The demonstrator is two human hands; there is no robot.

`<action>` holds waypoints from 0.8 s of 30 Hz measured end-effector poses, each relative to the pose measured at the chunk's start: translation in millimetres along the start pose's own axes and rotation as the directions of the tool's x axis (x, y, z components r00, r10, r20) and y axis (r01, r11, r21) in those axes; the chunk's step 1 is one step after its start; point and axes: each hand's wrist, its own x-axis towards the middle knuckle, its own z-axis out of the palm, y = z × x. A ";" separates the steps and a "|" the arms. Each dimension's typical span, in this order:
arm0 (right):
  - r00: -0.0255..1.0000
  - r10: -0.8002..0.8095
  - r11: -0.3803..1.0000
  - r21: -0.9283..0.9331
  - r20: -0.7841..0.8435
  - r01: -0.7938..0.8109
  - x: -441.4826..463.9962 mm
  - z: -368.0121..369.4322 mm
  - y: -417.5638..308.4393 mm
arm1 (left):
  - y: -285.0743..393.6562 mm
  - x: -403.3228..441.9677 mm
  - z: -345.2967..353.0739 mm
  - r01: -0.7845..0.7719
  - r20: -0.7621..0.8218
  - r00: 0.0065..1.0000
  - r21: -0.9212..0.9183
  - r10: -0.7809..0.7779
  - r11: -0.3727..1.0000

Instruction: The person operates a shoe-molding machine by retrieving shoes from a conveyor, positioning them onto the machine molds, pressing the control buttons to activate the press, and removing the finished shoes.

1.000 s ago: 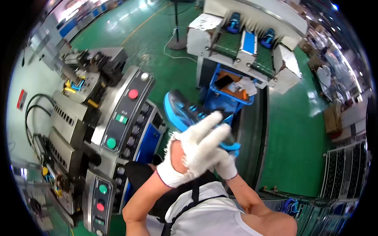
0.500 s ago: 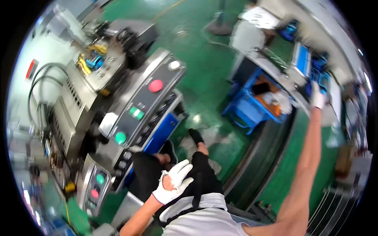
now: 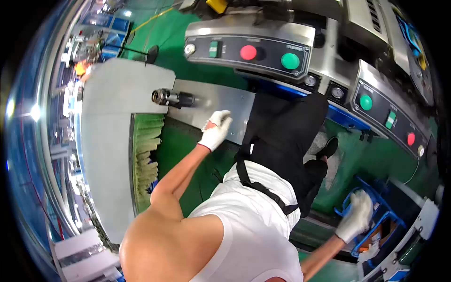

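My left hand (image 3: 216, 130), in a white glove, hovers by the edge of a flat metal plate (image 3: 213, 101). Its fingers are loosely bent and somewhat apart, with nothing seen in them. Just beyond it, a dark cylindrical part with a metal ring end (image 3: 173, 97) lies on its side at the join of the plate and a grey tabletop (image 3: 105, 108). Far to the right, my gloved right hand (image 3: 358, 216) is over or beside a blue crate (image 3: 387, 218). Motion blurs its fingers, so their grip cannot be made out.
Two machine control panels, one at the top (image 3: 268, 50) and one at the right (image 3: 387, 110), carry red and green buttons. Pale green bristle-like strips (image 3: 146, 162) hang along the grey table's edge. A bench (image 3: 425, 218) stands at lower right.
The view has swung left, bringing the grey table and dark cylinder into sight. My right hand has left the blue items on the bench. My left hand is now beside the metal plate.
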 end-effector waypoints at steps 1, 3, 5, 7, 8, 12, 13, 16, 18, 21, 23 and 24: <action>0.944 0.034 0.992 0.101 0.327 -0.071 -22.7 59.8 -32.5 | -20.5 -3.1 -6.7 0.126 -0.019 0.992 -0.027 -0.127 0.992; 0.505 -0.193 0.935 0.314 0.841 -0.166 -77.2 172.5 -104.0 | -85.1 -11.1 -5.8 0.171 -0.083 0.982 -0.012 -0.171 0.985; -0.178 -0.509 0.831 0.427 0.842 -0.357 -122.9 247.1 -162.0 | -107.7 -30.5 -12.4 0.270 -0.101 0.960 0.086 -0.261 0.959; -0.248 -0.821 0.539 0.553 0.515 -0.635 -187.3 299.6 -200.6 | -136.4 -52.1 -21.0 0.275 -0.179 0.948 0.040 -0.264 0.961; -0.250 -0.901 0.420 0.565 0.355 -0.710 -211.9 317.6 -213.2 | -147.8 -67.1 -24.7 0.310 -0.245 0.920 -0.016 -0.304 0.951; 0.117 -0.830 0.300 0.615 0.545 -0.729 -283.8 326.4 -201.2 | -220.0 -147.1 -56.5 0.530 -0.466 0.743 -0.032 -0.481 0.848; -0.167 -0.850 0.452 0.531 0.499 -0.716 -284.0 332.1 -187.5 | -247.9 -180.0 -60.4 0.573 -0.555 0.677 -0.012 -0.482 0.819; -0.777 -0.549 0.828 0.327 0.308 -0.456 -291.3 354.5 -167.2 | -297.5 -274.9 -94.4 0.832 -0.718 0.452 0.125 -0.529 0.541; -0.869 -0.389 0.916 0.233 0.306 -0.328 -308.9 372.7 -169.5 | -322.6 -328.5 -123.3 0.958 -0.732 0.223 0.042 -0.644 0.283; -0.898 -0.282 0.929 -0.137 0.338 -0.343 -345.8 382.0 -162.4 | -337.7 -375.1 -171.7 0.985 -0.635 -0.150 -0.158 -0.758 -0.063; -0.902 -0.312 0.906 -0.194 0.297 -0.377 -373.4 386.1 -161.4 | -437.3 -458.8 -174.5 0.996 -0.740 0.006 -0.058 -0.673 0.073; -0.906 -0.275 0.897 -0.252 0.323 -0.362 -382.4 393.1 -168.0 | -420.0 -439.2 -190.3 0.971 -0.696 -0.149 -0.237 -0.702 0.030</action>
